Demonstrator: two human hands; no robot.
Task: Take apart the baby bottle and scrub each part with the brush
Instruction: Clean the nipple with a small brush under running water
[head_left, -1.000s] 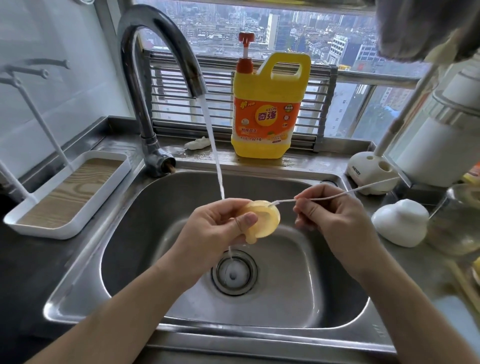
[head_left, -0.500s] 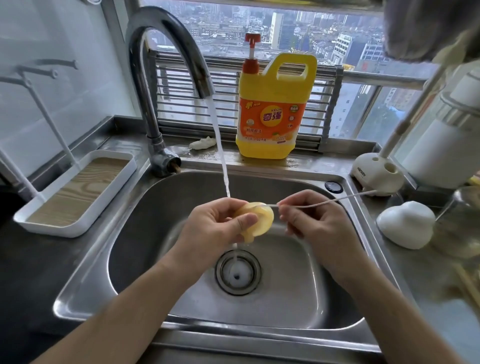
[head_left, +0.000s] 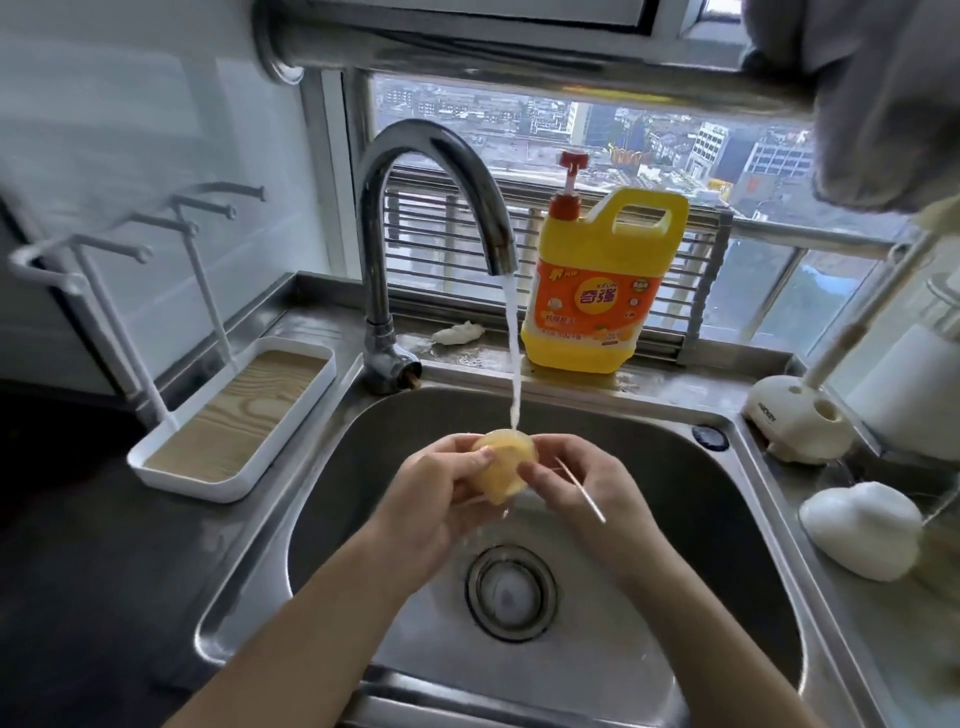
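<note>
A round yellowish bottle part sits between both hands over the sink, right under the running stream of water. My left hand grips it from the left, thumb on top. My right hand touches its right edge with the fingertips and also holds a thin white brush stick, which slants down to the right across the fingers. The stick's far tip is hidden behind the part.
The steel sink has a drain below the hands and a curved faucet behind. A yellow detergent jug stands on the ledge. A white drying rack tray is left; white holders and a foamy white object are right.
My right hand has come in against the bottle part, and the thin stick has swung from pointing right toward the counter to slanting across my fingers. The camera view has tilted upward.
</note>
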